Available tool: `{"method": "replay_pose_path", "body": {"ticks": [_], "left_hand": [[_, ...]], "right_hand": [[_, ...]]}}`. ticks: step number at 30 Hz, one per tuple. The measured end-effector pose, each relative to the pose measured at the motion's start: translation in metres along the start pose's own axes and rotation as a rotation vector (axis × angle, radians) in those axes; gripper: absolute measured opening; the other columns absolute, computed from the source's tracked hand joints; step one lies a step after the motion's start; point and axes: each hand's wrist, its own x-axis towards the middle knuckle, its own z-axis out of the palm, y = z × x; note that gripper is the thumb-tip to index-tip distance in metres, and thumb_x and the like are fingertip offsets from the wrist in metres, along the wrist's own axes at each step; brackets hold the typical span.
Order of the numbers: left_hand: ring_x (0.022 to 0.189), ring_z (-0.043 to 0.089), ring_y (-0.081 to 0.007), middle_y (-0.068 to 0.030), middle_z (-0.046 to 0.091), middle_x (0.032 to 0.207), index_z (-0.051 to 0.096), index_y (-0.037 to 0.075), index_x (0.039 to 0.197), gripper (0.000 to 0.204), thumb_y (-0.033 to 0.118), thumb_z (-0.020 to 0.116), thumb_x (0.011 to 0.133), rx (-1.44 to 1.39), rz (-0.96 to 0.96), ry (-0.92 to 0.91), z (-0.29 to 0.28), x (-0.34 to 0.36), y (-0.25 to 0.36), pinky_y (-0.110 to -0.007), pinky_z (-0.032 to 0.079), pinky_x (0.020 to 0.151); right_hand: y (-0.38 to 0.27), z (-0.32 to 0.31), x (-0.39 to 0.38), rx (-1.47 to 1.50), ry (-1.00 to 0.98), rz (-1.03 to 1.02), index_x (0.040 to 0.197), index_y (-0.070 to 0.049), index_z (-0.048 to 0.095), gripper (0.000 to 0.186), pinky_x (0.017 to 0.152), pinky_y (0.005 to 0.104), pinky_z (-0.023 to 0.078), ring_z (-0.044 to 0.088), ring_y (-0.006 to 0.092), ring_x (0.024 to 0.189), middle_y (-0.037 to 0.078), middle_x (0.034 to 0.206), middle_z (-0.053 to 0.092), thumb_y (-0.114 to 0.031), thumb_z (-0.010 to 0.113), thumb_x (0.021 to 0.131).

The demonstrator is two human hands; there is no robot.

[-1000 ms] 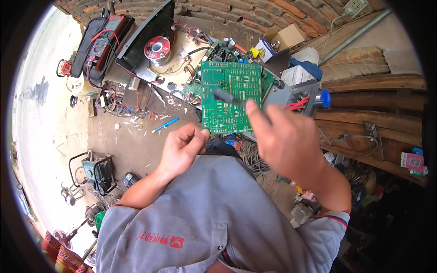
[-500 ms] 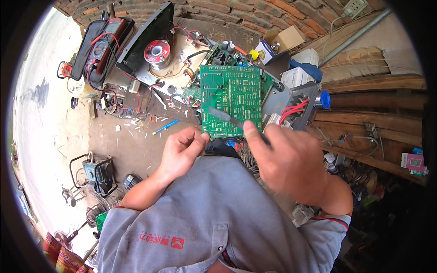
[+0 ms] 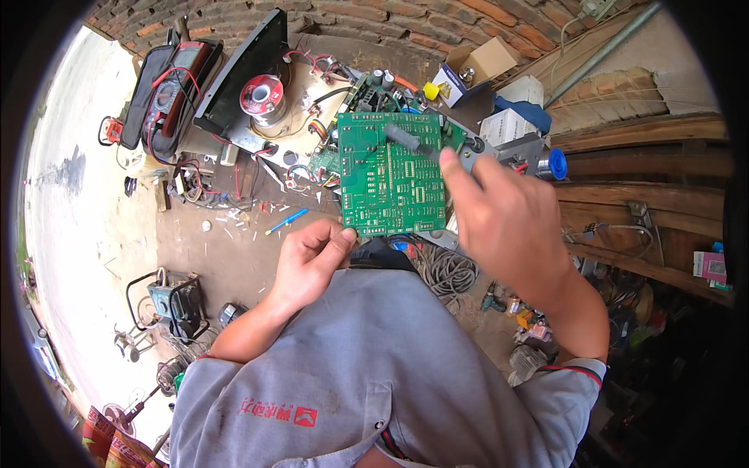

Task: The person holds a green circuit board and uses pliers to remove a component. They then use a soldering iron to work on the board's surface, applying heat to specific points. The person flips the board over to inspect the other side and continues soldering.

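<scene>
A green circuit board is held up in front of me, roughly upright in the view. My left hand pinches its lower left corner between thumb and fingers. My right hand is closed round the dark handle of a small brush, with the thumb laid along it. The grey bristle end of the brush lies over the upper middle of the board, slightly blurred. Whether the bristles touch the surface, I cannot tell.
Behind the board lies an opened device with circuitry. A solder spool, a dark panel and a multimeter are further left. A blue pen lies near my left hand. An open carton stands back right; coiled cable lies below.
My right hand has moved up with the brush, whose bristle end shifted from the board's left middle to its upper part. The left hand keeps its pinch on the corner.
</scene>
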Motion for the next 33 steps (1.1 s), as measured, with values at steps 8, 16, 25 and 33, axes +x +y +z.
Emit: {"method": "replay_pose_path", "body": {"ticks": [8,16,25,33], "left_hand": [[0.064,0.056,-0.0063,-0.0015,0.063,0.077,0.059,0.005,0.08,0.026,0.017,0.06,0.103,0.027,-0.03,0.022,-0.001,-0.002,-0.003,-0.022,0.044,0.059],[0.063,0.055,-0.0083,-0.0027,0.062,0.074,0.057,0.004,0.078,0.028,0.017,0.06,0.103,0.004,-0.025,0.052,0.004,-0.004,0.001,-0.025,0.043,0.057],[0.064,0.055,-0.0091,-0.003,0.061,0.074,0.057,0.003,0.077,0.029,0.017,0.06,0.103,0.017,-0.019,0.115,0.007,-0.006,-0.001,-0.025,0.046,0.059],[0.067,0.056,-0.0084,-0.0028,0.062,0.077,0.058,0.003,0.078,0.029,0.019,0.06,0.103,0.051,-0.016,0.171,0.012,-0.009,0.0,-0.025,0.047,0.061]], "right_hand": [[0.004,0.004,0.0,0.005,0.023,0.044,0.113,-0.001,0.069,0.03,0.046,0.0315,0.048,0.061,0.0159,0.056,0.003,0.074,0.054,-0.014,0.062,0.086],[0.01,0.008,0.005,0.031,0.051,0.023,0.111,0.0,0.069,0.032,0.047,0.0312,0.048,0.061,0.0161,0.058,0.003,0.074,0.054,-0.015,0.063,0.084],[0.019,0.014,0.012,0.051,0.1,0.011,0.113,0.0,0.07,0.032,0.049,0.0295,0.05,0.064,0.0163,0.061,0.005,0.078,0.058,-0.012,0.062,0.084],[0.036,0.018,0.011,0.101,0.196,0.08,0.11,-0.003,0.071,0.024,0.051,0.0355,0.05,0.063,0.0225,0.059,0.006,0.074,0.058,-0.009,0.066,0.087]]}}
